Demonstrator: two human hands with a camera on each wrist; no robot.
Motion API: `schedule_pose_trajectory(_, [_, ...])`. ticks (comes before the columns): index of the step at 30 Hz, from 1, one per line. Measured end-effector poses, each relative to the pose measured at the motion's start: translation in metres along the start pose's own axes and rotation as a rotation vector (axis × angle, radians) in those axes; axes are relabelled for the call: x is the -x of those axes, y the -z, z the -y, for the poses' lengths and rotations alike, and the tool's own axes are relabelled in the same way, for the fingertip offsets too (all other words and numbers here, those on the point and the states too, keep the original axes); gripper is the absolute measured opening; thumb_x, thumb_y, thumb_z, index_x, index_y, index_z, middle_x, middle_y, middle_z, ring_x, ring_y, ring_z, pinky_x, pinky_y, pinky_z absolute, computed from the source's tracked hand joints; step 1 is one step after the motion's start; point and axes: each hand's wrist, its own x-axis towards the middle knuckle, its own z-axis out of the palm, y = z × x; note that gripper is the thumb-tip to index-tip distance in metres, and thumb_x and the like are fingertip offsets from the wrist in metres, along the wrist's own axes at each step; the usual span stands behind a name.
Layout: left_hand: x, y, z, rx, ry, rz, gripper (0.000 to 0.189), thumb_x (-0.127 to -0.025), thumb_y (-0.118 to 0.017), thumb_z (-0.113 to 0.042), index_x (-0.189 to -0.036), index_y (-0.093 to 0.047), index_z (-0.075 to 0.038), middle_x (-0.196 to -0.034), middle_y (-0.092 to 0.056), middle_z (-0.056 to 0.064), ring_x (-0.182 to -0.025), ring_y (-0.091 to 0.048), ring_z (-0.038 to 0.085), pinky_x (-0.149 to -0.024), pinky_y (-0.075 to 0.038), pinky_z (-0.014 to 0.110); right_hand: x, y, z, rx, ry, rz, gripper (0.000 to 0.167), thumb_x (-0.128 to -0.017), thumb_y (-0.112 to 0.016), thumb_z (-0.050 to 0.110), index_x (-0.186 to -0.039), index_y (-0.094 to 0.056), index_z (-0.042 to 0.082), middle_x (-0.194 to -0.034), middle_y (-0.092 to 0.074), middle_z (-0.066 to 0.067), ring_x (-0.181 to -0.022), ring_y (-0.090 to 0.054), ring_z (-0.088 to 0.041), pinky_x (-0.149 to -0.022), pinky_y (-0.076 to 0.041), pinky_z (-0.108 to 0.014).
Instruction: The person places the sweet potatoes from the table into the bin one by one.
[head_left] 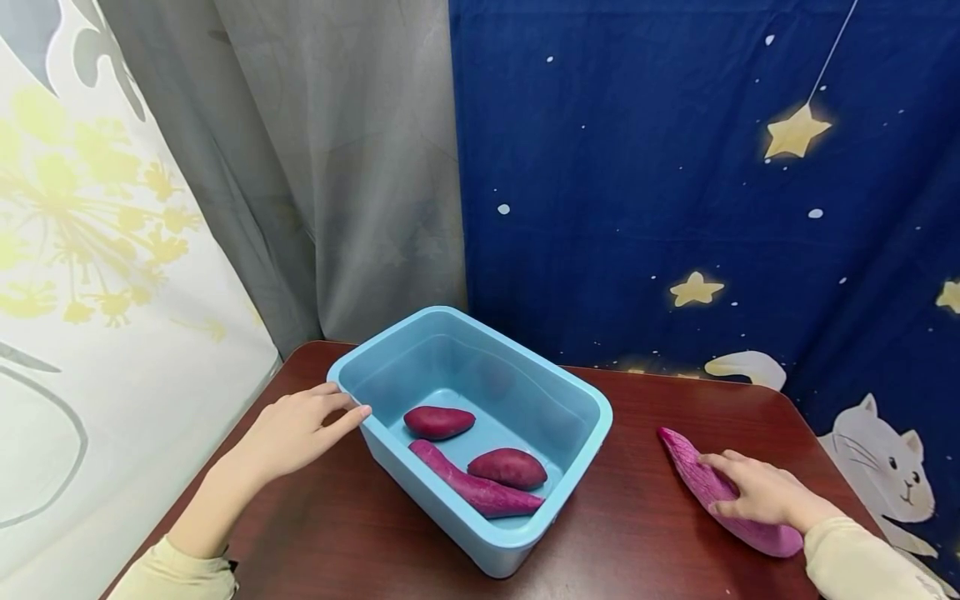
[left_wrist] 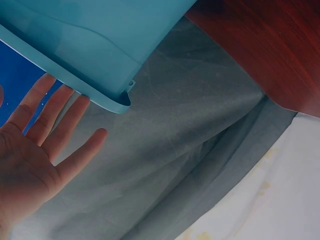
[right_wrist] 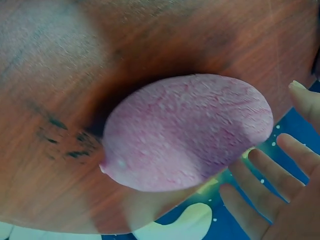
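Note:
My left hand (head_left: pixel 296 429) is at the left corner of a light blue plastic bin (head_left: pixel 420 500), its nearly straight fingertips at the rim (left_wrist: pixel 75 85). In the bin lie two short, dark sweet potatoes (head_left: pixel 440 422) and a long, brighter purple one (head_left: pixel 480 492). To the right of the bin, my right hand (head_left: pixel 765 492) is over a large pinkish-purple sweet potato (head_left: pixel 693 467) on the table. In the right wrist view its fingers (right_wrist: pixel 275 175) are spread and extended beside the large sweet potato (right_wrist: pixel 185 130); whether they touch it, I cannot tell.
The dark red-brown wooden table (head_left: pixel 637 533) has rounded back corners. A grey curtain (head_left: pixel 382 183) and a blue starry curtain (head_left: pixel 600 208) hang behind it. White patterned cloth (head_left: pixel 97 350) hangs at the left.

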Motion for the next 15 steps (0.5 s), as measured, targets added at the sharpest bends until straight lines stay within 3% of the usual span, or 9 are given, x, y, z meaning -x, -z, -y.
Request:
schedule_pose_trajectory(5, [0.0, 0.0, 0.0, -0.003, 0.0, -0.004, 0.035, -0.086, -0.049, -0.048, -0.095, -0.067, -0.019, -0.095, -0.057, -0.005, -0.084, -0.057, 0.017, -0.061, -0.044, 0.039, 0.003, -0.006, -0.002, -0.016, -0.018, 0.004, 0.067, -0.062, -0.075, 0.036, -0.117, -0.051, 0.005, -0.098, -0.05, -0.008, -0.081, -0.054, -0.026, -0.06, -0.044, -0.048])
schedule_pose_trajectory(15, [0.0, 0.0, 0.001, -0.003, -0.007, -0.003, 0.037, -0.086, -0.048, -0.049, -0.095, -0.067, -0.018, -0.094, -0.057, -0.005, -0.083, -0.057, 0.017, -0.062, -0.044, 0.04, 0.005, -0.016, -0.004, -0.037, -0.039, -0.024, 0.074, -0.058, -0.078, 0.032, -0.12, -0.048, 0.005, -0.102, -0.049, -0.011, -0.084, -0.054, -0.034, -0.057, -0.043, -0.052])
